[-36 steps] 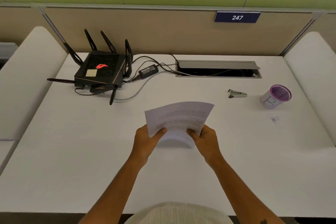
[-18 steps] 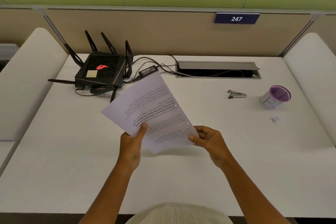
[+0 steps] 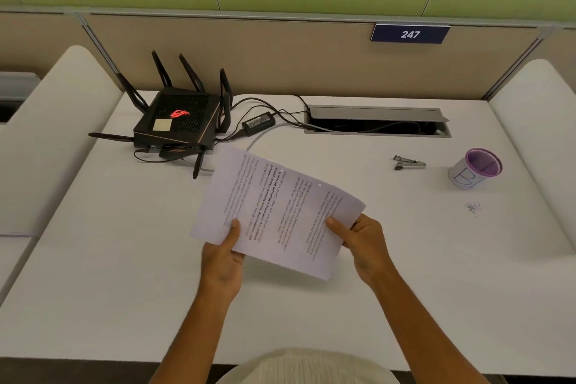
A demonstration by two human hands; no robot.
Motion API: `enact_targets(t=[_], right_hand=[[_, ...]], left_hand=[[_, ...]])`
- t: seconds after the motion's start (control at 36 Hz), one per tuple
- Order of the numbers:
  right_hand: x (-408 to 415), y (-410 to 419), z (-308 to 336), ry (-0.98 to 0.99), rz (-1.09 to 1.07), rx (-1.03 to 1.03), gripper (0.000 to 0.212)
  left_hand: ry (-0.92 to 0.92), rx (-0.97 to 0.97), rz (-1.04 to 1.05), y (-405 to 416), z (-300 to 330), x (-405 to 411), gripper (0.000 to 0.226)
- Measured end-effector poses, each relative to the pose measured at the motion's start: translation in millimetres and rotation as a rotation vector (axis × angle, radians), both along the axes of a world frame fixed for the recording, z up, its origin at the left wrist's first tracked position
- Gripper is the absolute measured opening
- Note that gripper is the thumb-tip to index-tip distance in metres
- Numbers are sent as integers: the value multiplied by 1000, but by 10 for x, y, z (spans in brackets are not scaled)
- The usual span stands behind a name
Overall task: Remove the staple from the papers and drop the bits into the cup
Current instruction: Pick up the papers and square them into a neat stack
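White table (image 3: 124,259) holds it all. Both hands pinch the papers (image 3: 274,212) above it, left hand (image 3: 223,265) and right hand (image 3: 363,243). Lay them flat, find the staple, then get the remover (image 3: 409,163) beside the cup (image 3: 475,168).

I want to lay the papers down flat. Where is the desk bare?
Bare: the near desk under the papers, and between papers and staple remover. Crowded: by the router and its cables, and near the cup with staple bits.
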State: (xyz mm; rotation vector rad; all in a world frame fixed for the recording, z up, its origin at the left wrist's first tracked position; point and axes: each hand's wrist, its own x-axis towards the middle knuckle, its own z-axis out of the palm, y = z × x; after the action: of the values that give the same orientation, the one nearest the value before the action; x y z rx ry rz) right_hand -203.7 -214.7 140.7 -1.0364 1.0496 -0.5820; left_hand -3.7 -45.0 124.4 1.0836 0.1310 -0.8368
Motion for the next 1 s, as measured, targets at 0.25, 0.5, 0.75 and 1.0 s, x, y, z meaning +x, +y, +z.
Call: enact_targets(t=[0.25, 0.5, 0.75, 1.0], right_hand=[[-162, -286, 177, 108, 60, -169, 15], [-207, -263, 187, 148, 131, -460, 14], [-272, -157, -142, 205, 90, -405, 20], [-312, -70, -270, 260, -4, -320, 18]], left_hand=[[-392, 315, -351, 186, 62, 530, 42], [-575, 341, -232, -71, 239, 385, 28], [-505, 440, -280, 9, -113, 178, 17], [-539, 431, -281, 31, -101, 66, 18]])
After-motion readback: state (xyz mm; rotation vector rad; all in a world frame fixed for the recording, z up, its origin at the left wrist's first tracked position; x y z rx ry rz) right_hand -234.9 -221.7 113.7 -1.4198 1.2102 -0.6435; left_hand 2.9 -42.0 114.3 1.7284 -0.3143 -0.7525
